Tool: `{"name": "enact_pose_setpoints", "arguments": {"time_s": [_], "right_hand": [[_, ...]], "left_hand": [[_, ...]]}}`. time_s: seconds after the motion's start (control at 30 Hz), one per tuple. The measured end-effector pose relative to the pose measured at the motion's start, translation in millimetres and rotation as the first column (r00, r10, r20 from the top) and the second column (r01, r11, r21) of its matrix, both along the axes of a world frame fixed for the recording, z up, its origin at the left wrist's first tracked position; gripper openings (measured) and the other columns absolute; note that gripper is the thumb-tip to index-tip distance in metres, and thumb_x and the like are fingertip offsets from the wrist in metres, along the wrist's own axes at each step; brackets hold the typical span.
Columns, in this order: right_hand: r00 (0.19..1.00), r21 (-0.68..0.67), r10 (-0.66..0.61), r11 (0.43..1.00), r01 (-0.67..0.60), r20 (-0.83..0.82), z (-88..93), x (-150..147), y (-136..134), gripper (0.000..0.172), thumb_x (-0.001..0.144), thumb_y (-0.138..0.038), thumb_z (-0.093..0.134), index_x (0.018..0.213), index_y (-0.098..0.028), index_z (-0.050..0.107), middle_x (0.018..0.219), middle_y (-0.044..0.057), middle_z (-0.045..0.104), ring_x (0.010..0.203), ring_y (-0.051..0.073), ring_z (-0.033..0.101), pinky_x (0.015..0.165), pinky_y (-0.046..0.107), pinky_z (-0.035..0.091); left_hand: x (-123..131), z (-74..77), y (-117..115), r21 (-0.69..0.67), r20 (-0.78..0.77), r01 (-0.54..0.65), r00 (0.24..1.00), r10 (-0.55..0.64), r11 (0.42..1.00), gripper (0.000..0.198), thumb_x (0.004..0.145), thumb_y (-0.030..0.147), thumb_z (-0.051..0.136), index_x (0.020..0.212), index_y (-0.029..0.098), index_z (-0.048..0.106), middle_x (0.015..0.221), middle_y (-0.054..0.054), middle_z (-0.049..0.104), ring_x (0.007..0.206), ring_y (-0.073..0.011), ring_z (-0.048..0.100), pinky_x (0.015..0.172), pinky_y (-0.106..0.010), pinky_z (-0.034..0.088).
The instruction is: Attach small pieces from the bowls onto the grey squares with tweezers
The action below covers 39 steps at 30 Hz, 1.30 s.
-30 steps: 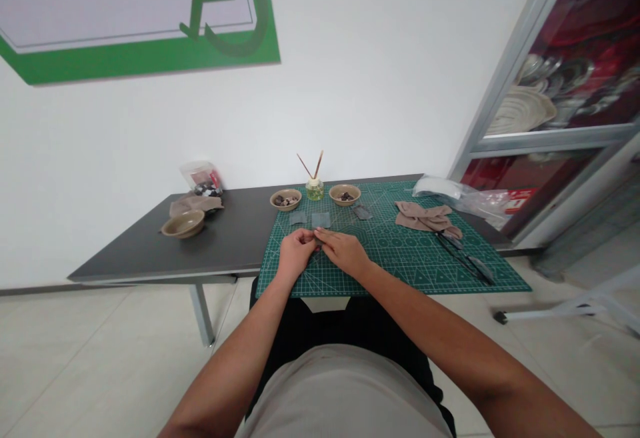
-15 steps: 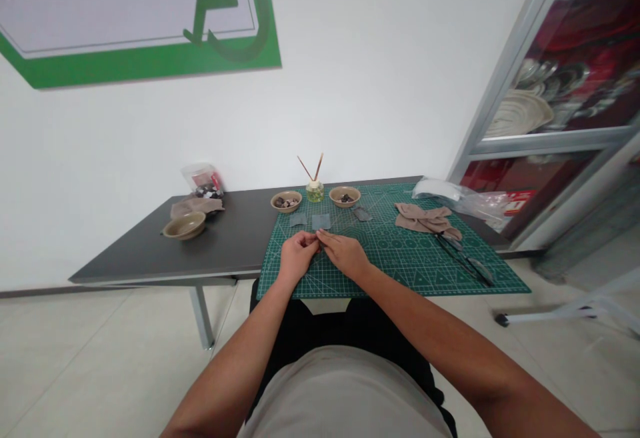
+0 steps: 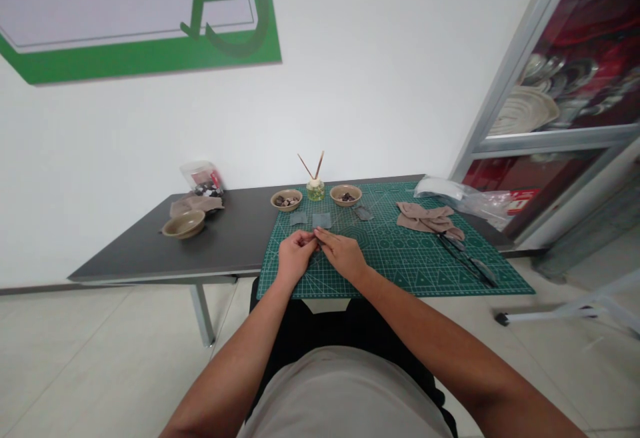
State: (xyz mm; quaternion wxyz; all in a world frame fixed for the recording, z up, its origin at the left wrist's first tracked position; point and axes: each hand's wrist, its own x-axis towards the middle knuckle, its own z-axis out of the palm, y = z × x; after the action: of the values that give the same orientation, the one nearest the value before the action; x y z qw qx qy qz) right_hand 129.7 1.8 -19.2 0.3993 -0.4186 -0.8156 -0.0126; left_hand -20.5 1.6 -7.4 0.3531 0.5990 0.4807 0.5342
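My left hand [image 3: 296,255] and my right hand [image 3: 343,253] meet at the fingertips over the green cutting mat [image 3: 395,268]. Both are closed in a pinch; whatever lies between the fingers is too small and hidden to name. Just beyond them a small grey square [image 3: 322,220] lies flat, with another grey piece [image 3: 298,218] to its left and a dark, crumpled-looking piece [image 3: 363,213] to its right. Behind these stand a tan bowl [image 3: 286,208] and a second tan bowl [image 3: 345,203], each holding small dark and pale bits.
Between the bowls is a small glass jar [image 3: 315,191] with two sticks. Rightward lie a brown cloth [image 3: 425,217], eyeglasses [image 3: 466,259] and clear plastic wrapping [image 3: 467,198]. On the dark table [image 3: 240,231] at left sit another bowl [image 3: 184,226] and a plastic container [image 3: 201,177].
The view has shifted very slightly. My hands stay pinched together in nearly the same place, with only a small movement of the fingers.
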Motion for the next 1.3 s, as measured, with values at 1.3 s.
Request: {"name": "enact_pose_setpoints", "arguments": {"time_s": [1.3], "right_hand": [[1.0, -0.007, -0.012, 1.0, 0.012, -0.017, -3.5, -1.7, -3.7, 0.04, 0.089, -0.012, 0.05, 0.127, -0.023, 0.06, 0.13, 0.005, 0.06, 0.111, 0.017, 0.064, 0.095, 0.032, 0.053]], "left_hand": [[0.1, 2.4, -4.7, 0.02, 0.033, -0.024, 0.999, 0.023, 1.0, 0.013, 0.073, 0.03, 0.066, 0.075, 0.017, 0.067, 0.063, 0.0, 0.066, 0.06, -0.013, 0.059, 0.061, -0.024, 0.045]]}}
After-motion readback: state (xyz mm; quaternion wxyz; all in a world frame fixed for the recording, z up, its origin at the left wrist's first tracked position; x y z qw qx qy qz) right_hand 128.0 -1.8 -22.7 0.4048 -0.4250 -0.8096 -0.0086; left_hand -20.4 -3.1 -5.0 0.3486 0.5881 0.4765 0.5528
